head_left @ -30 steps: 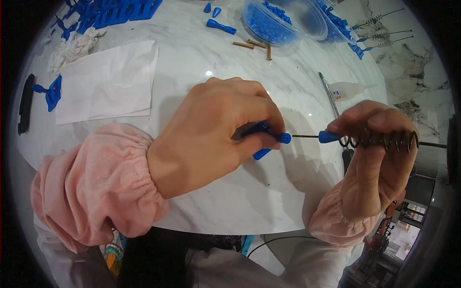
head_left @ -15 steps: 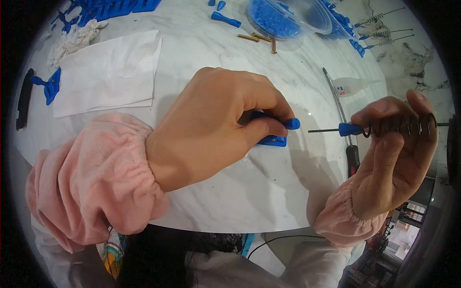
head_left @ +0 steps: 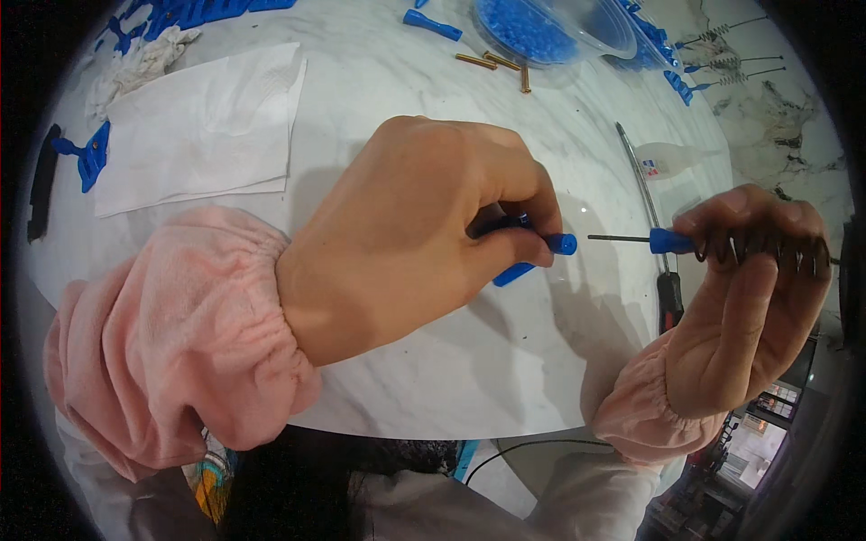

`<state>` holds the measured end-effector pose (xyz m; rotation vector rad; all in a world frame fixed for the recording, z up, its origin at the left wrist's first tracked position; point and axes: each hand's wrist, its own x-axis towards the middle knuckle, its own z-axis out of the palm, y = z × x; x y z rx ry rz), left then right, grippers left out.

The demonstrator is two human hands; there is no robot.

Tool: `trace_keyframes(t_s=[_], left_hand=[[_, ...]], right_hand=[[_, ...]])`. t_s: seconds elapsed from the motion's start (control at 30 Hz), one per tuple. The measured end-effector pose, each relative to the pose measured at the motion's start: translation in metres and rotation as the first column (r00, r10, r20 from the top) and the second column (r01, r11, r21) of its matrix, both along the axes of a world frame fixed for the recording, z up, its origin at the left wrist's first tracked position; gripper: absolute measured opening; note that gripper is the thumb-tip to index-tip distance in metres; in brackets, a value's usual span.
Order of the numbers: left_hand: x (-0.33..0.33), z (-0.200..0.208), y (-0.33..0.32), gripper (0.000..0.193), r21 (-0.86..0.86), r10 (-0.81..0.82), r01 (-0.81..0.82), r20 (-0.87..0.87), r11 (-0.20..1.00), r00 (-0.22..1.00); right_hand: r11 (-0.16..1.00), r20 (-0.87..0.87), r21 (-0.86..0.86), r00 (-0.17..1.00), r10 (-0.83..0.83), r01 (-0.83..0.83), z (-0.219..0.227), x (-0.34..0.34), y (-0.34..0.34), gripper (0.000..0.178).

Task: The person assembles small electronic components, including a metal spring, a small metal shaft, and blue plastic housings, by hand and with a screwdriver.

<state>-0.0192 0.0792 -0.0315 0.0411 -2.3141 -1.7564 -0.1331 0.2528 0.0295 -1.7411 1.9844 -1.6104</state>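
My left hand (head_left: 424, 234), closed in a pinch, grips a blue plastic part (head_left: 565, 243) by its stem. The round end points right, and a flat blue piece of it shows below the fingers; the rest is hidden by the hand. At the right, my right hand (head_left: 753, 298) curls around a dark coil spring (head_left: 767, 248). Through the spring runs a thin metal rod (head_left: 619, 238) with a blue cone-shaped plastic tip (head_left: 671, 241) on it. The rod's bare end points at the blue part's round end, a small gap apart.
A screwdriver (head_left: 668, 293) and a small clear bottle (head_left: 672, 160) lie beyond my right hand. Brass screws (head_left: 476, 61) and a tub of blue pieces (head_left: 528, 32) are farther back. White paper towel (head_left: 203, 135) and a blue clip-like part (head_left: 90, 155) lie left. Spring-and-rod assemblies (head_left: 740, 77) lie far right.
My left hand has shifted slightly right, and the blue part has tilted so its round end's face shows more. My right hand has moved slightly right with the rod and spring.
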Motion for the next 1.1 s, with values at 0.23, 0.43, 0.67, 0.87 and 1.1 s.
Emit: trace_keyframes(t_s=[0.23, 0.43, 0.67, 0.87, 1.1], left_hand=[[-0.006, -0.001, 0.001, 0.015, -0.042, 0.025, -0.027, -0.049, 0.999, 0.998], [-0.007, -0.006, 0.000, 0.015, -0.125, 0.032, -0.051, -0.151, 0.991, 0.988], [-0.003, -0.005, 0.001, 0.014, -0.171, 0.057, -0.084, -0.157, 0.982, 0.986], [-0.004, -0.002, 0.003, 0.014, -0.130, 0.069, -0.083, -0.107, 0.988, 0.992], [-0.003, -0.001, 0.002, 0.013, -0.128, 0.062, -0.076, -0.106, 0.989, 0.992]], right_hand=[[0.999, -0.021, -0.017, 0.999, 0.030, -0.031, -0.001, 0.000, 0.001, 0.027], [0.999, -0.008, -0.005, 0.999, 0.042, -0.042, 0.001, 0.001, -0.001, 0.027], [0.997, 0.076, -0.076, 0.997, 0.034, -0.028, -0.002, 0.004, -0.003, 0.028], [0.997, 0.094, -0.076, 0.995, 0.028, -0.021, 0.002, -0.005, 0.002, 0.027], [0.997, 0.143, -0.045, 0.988, -0.050, 0.057, 0.002, 0.000, -0.001, 0.029]])
